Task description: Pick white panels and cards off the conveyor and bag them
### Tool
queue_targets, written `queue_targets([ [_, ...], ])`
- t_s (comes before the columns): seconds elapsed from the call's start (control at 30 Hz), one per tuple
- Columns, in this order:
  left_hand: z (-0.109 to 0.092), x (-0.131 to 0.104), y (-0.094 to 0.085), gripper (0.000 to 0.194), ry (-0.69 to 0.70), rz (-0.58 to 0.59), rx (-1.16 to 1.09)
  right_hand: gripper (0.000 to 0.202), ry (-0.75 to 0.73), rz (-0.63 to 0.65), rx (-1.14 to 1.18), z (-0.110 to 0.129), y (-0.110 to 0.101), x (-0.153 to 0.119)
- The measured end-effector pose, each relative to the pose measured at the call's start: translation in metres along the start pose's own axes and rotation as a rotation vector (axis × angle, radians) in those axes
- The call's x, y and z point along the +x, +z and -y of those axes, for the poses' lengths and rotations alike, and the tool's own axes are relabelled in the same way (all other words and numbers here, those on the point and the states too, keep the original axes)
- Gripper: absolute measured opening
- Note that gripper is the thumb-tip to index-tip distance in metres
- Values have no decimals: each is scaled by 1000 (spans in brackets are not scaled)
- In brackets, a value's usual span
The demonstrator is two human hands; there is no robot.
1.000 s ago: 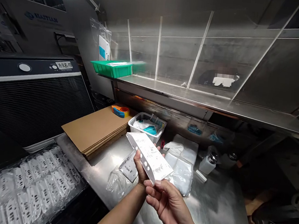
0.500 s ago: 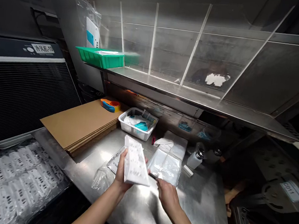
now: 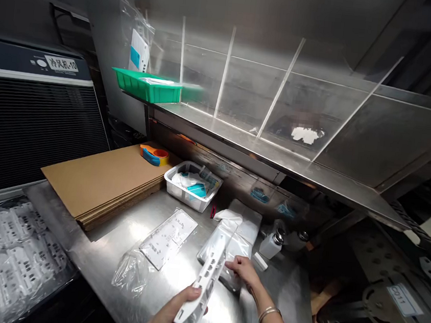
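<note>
My left hand [image 3: 176, 314] is wrapped round the lower end of a white plastic panel [image 3: 209, 279], which is tilted nearly edge-on and shows a row of small slots. Close to the panel's upper right edge, my right hand [image 3: 244, 273] has its fingers curled closed. Whatever it holds is hidden at this angle. On the metal table to the left lies another white panel [image 3: 169, 238], partly in a clear plastic bag [image 3: 132, 272]. Behind the held panel is a stack of clear bags [image 3: 240, 236], with a crumpled white cloth [image 3: 228, 217] on it.
Cardboard sheets [image 3: 101, 183] carry an orange and blue tape dispenser [image 3: 154, 155]. A white basket [image 3: 190, 197] holds scraps. White pump bottles [image 3: 271, 244] and a white block [image 3: 261, 261] stand right. Bagged panels [image 3: 8, 258] lie lower left. A shelf holds a green tray [image 3: 146, 87].
My left hand has brought the panel lower and right, turning it from its broad face to its edge. The dark thin tool seen in my right hand no longer shows. The view has shifted.
</note>
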State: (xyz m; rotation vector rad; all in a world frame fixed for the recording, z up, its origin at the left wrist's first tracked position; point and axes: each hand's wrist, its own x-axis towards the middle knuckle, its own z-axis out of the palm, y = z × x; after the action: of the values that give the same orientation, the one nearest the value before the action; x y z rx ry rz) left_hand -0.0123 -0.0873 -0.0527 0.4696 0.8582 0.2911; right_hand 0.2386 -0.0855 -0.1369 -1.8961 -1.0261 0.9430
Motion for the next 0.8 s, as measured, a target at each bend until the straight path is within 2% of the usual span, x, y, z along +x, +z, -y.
queue_targets([
  [0.07, -6, 13, 11, 48, 90, 11, 182, 35, -23, -59, 159, 3, -9, 1],
  [0.17, -10, 29, 15, 45, 239, 164, 340, 44, -93, -227, 361, 12, -18, 5],
  [0.3, -13, 35, 11, 53, 183, 275, 337, 44, -148, -420, 458, 25, -21, 13],
  [0.4, -20, 37, 22, 48, 281, 427, 356, 41, -217, -486, 414, 35, -21, 7],
  [0.43, -22, 39, 28, 44, 265, 433, 333, 40, -255, -482, 382, 38, -22, 1],
  [0.5, -26, 43, 42, 35, 130, 392, 204, 34, -335, -430, 317, 40, -21, -13],
  [0.57, -29, 46, 52, 43, -33, 399, -8, 29, -419, -381, 235, 38, -18, -25],
  [0.6, -30, 46, 54, 51, -67, 436, -122, 27, -463, -379, 178, 35, -15, -29],
  [0.67, -32, 40, 53, 62, -1, 542, -346, 23, -542, -396, 42, 33, -9, -34],
  [0.73, -31, 29, 47, 65, 101, 607, -526, 21, -595, -403, -56, 39, 0, -39],
  [0.8, -25, 20, 38, 55, 124, 561, -538, 22, -616, -361, -71, 56, 11, -49],
])
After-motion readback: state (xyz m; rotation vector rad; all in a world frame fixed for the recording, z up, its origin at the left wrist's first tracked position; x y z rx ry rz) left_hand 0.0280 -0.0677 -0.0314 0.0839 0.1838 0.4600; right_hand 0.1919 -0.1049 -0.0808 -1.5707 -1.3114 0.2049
